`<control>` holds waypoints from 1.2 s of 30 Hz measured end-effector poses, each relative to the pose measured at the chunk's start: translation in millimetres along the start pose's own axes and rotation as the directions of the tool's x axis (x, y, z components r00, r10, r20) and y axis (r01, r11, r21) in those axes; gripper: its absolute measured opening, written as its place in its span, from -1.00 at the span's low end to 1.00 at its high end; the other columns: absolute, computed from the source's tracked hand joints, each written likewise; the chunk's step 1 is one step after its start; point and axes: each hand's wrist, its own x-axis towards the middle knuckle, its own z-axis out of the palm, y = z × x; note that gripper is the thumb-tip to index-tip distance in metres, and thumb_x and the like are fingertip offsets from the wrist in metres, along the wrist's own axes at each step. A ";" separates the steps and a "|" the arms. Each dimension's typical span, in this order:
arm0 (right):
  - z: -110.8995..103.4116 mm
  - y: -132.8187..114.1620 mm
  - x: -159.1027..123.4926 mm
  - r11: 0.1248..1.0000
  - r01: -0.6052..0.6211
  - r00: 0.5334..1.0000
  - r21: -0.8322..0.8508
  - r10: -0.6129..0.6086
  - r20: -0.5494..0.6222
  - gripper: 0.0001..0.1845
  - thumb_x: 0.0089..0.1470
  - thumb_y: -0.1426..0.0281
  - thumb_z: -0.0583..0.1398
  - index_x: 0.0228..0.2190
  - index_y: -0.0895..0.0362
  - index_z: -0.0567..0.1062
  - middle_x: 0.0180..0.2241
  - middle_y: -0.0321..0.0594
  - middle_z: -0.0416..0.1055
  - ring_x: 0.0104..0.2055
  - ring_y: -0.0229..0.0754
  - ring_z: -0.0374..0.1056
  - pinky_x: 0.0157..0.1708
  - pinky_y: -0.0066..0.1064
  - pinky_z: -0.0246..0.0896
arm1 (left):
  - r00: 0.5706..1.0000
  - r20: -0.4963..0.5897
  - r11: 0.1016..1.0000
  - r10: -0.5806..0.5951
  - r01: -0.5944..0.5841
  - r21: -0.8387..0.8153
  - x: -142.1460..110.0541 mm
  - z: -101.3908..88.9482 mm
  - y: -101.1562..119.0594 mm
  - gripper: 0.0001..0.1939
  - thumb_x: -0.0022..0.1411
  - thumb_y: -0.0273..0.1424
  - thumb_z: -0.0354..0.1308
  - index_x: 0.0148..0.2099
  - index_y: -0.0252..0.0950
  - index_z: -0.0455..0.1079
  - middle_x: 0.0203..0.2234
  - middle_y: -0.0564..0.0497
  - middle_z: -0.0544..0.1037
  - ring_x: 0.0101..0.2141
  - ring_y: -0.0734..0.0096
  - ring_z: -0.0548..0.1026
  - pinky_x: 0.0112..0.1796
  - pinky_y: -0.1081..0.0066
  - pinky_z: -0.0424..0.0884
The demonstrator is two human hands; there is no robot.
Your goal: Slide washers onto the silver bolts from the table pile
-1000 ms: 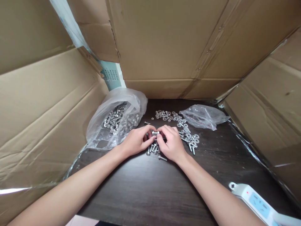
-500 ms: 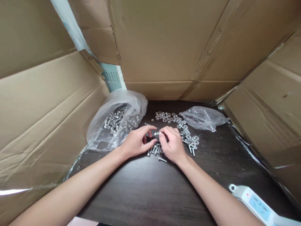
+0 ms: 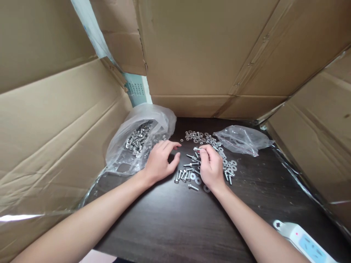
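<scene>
My right hand (image 3: 210, 166) pinches a small silver bolt (image 3: 196, 149) by its shank, head pointing left, just above a loose pile of bolts (image 3: 185, 174) on the dark table (image 3: 175, 223). My left hand (image 3: 161, 160) rests beside it with fingers apart and curled, holding nothing, next to a clear plastic bag of bolts (image 3: 138, 140). Washers and nuts (image 3: 199, 136) lie scattered behind and to the right of my right hand.
Cardboard walls (image 3: 55, 120) box in the table on the left, back and right. A crumpled, nearly flat clear bag (image 3: 242, 138) lies at the back right. A white power strip (image 3: 304, 244) sits at the near right corner.
My hands have parted: the left let go of the bolt and drew back left, while the right kept it and moved slightly right and away. The camera shifted a little.
</scene>
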 end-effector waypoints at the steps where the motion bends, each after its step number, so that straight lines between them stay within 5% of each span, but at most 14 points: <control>1: 0.0 0.3 0.2 1.000 -0.016 1.000 0.005 0.016 -0.009 -0.76 0.33 0.37 0.03 -0.38 0.06 0.38 -0.45 -0.26 0.43 -0.37 -0.11 0.36 -0.34 -0.28 0.17 | 1.000 0.005 0.999 -0.007 0.007 0.045 0.3 -0.1 -0.2 -0.76 0.35 -0.42 0.11 0.04 -0.30 0.42 -0.10 -0.15 0.59 -0.06 0.08 0.51 0.00 0.10 0.42; 6: 0.3 -0.1 0.3 0.999 -0.031 0.999 0.012 0.031 -0.004 -0.76 0.33 0.35 0.03 -0.37 0.06 0.40 -0.47 -0.27 0.41 -0.40 -0.12 0.33 -0.35 -0.28 0.15 | 0.991 0.122 0.989 -0.061 0.043 0.144 -0.9 3.4 -1.5 -0.52 0.33 -0.41 0.12 0.27 -0.30 0.29 0.27 -0.24 0.40 0.24 -0.04 0.38 0.19 -0.02 0.32; 11: -0.4 -2.3 0.2 0.999 -0.034 0.999 0.021 0.034 0.005 -0.76 0.32 0.35 0.03 -0.39 0.07 0.40 -0.47 -0.28 0.42 -0.41 -0.13 0.33 -0.33 -0.29 0.15 | 0.986 0.166 0.993 -0.020 0.001 0.117 -2.0 4.7 -2.4 -0.50 0.35 -0.44 0.08 0.31 -0.32 0.23 0.28 -0.26 0.40 0.29 0.01 0.34 0.28 -0.10 0.19; 16: -0.6 -3.0 0.2 0.999 -0.041 0.999 0.034 0.041 0.004 -0.76 0.32 0.34 0.03 -0.38 0.07 0.40 -0.45 -0.28 0.43 -0.39 -0.14 0.34 -0.30 -0.30 0.15 | 0.992 0.062 0.988 0.114 -0.107 -0.109 -1.5 2.5 -3.6 -0.60 0.34 -0.50 0.06 0.20 -0.28 0.31 0.10 -0.18 0.53 0.14 0.12 0.48 0.18 0.06 0.38; 21: 0.4 -2.5 -0.5 1.000 0.020 0.998 -0.003 -0.020 0.060 -0.75 0.33 0.36 0.02 -0.40 0.07 0.38 -0.44 -0.27 0.42 -0.36 -0.13 0.34 -0.27 -0.28 0.12 | 0.991 0.015 0.966 0.130 -0.123 -0.228 -2.5 2.0 -1.2 -0.60 0.32 -0.47 0.15 0.19 -0.31 0.33 -0.04 -0.15 0.55 -0.09 0.25 0.57 0.00 0.24 0.51; 28: 1.4 -3.4 -2.6 0.968 0.245 0.934 -0.057 -0.220 0.282 -0.74 0.36 0.39 0.00 -0.39 0.08 0.36 -0.43 -0.25 0.41 -0.35 -0.13 0.29 -0.25 -0.26 0.04 | 0.987 0.074 0.956 0.142 -0.117 -0.268 -4.1 2.3 -0.1 -0.61 0.35 -0.35 0.24 0.19 -0.27 0.37 -0.14 -0.06 0.59 -0.25 0.37 0.58 -0.15 0.36 0.54; 36: 0.9 -1.8 -3.2 0.977 0.212 0.939 -0.031 -0.195 0.283 -0.71 0.38 0.38 -0.02 -0.39 0.08 0.35 -0.42 -0.25 0.41 -0.34 -0.13 0.29 -0.26 -0.25 0.04 | 0.990 0.074 0.962 0.122 -0.100 -0.253 -3.6 3.2 -1.1 -0.70 0.34 -0.37 0.25 0.09 -0.26 0.42 -0.22 0.00 0.60 -0.34 0.44 0.56 -0.24 0.41 0.52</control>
